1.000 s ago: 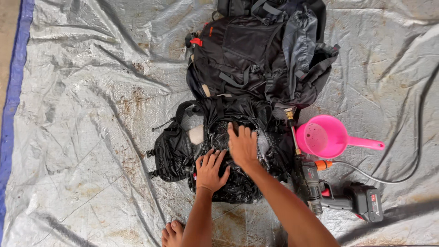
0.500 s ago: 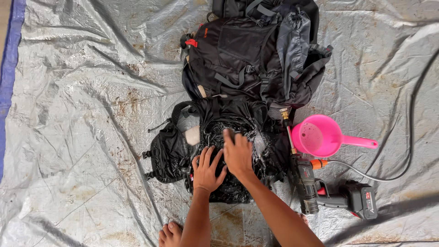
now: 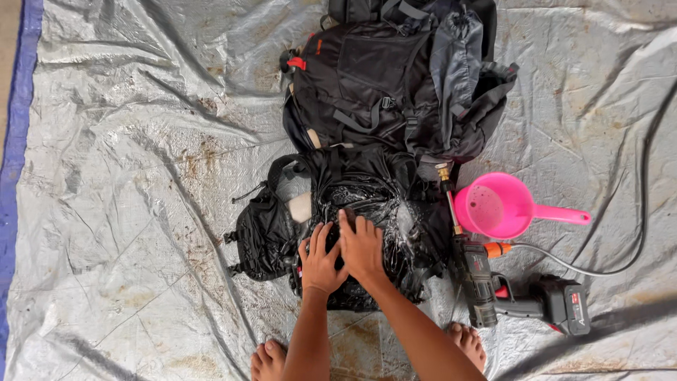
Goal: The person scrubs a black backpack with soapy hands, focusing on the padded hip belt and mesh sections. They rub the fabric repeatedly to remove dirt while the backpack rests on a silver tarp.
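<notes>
A wet, soapy black backpack lies on a grey tarp in front of me. Both my hands press flat on its foamy lower part, side by side. My left hand has its fingers spread on the fabric. My right hand lies just beside it, fingers together, partly overlapping the left. Neither hand holds anything. A second, larger black backpack with grey parts lies just beyond the wet one.
A pink scoop with a handle sits right of the bags. A cordless spray gun with battery and a thin hose lies at lower right. My bare feet show at the bottom. A blue tarp edge runs along the left.
Both hands slid slightly down and toward me across the wet backpack, the right hand coming closer to the left. The view shifted a little.
</notes>
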